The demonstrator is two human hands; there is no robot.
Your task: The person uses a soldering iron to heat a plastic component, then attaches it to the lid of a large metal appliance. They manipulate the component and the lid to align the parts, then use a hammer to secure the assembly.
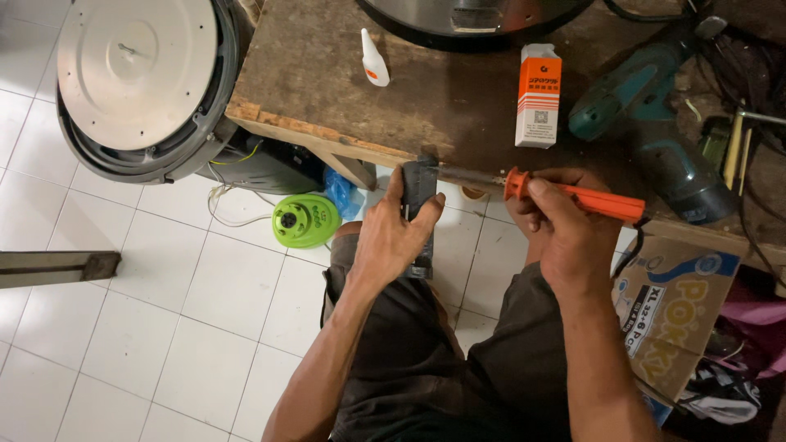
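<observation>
Head view, only cam. Person seated at worn wooden bench (327, 74), white tile floor (164, 327) below.

L hand (393, 237): closed around a dark grey plastic part (421, 184), upright, its top end pressed to the bench front edge. Fingers wrapped, thumb along the side. Lower end of the part shows under the palm.

R hand (565, 225): gripping an orange-handled soldering iron (581, 198), held roughly level. Metal shaft (471, 174) runs left along the bench edge; tip meets the top of the grey part. Contact point partly hidden, can't confirm exact spot.

Progress, judged: iron applied to part, work appears mid-step. No visible melt mark, joint or smoke, so what's finished vs. outstanding can't be told.

Surroundings: small white glue bottle (373, 57) and orange-white carton (538, 94) on bench, apart from hands. Teal cordless drill (655, 123) just beyond the iron handle. Round metal appliance lid (135, 69) at left, off bench. Green round item (305, 219) on floor. Cardboard box (671, 311) under R forearm.
</observation>
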